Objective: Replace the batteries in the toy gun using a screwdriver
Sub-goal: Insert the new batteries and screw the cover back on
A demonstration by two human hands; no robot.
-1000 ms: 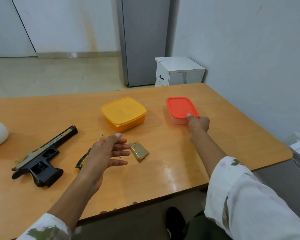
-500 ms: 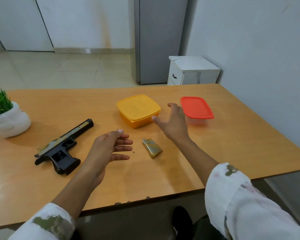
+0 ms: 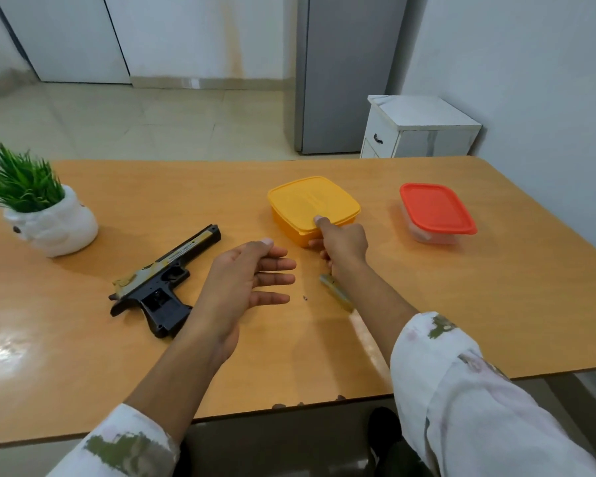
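right forearm hides most of our battery cover (image 3: 336, 290) | tiny dark speck (image 3: 305, 298) too small to identify | plant (image 3: 21, 182) clipped at left edge

Bare table (image 3: 496, 304) right of red-lidded box (image 3: 437, 210)

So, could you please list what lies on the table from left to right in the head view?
Potted plant → toy gun → left hand → yellow container → red-lidded container.
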